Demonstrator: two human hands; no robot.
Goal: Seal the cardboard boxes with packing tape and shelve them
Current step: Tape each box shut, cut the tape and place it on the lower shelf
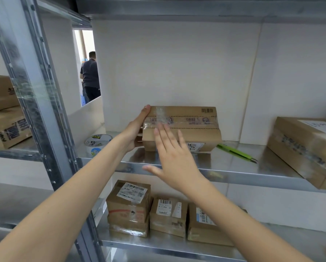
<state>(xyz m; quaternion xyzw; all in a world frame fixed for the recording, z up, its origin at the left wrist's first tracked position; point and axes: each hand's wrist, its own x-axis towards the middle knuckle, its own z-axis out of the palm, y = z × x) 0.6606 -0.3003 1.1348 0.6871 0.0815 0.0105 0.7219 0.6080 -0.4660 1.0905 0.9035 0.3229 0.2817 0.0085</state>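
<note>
The flat brown cardboard box [183, 127], clear tape across its top, sat on the middle metal shelf [234, 173]. The left hand [137, 127] steadied its end; the right hand [174, 156] hovered, fingers spread. Sealing looked finished; pushing it back seemed next.

Brown box [192, 127], green cutter [236, 153]

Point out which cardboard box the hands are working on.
The flat box mid-shelf against the white back panel: the left hand rests on its left end, the right hand lies open over its front. No hand touches the other boxes.
</note>
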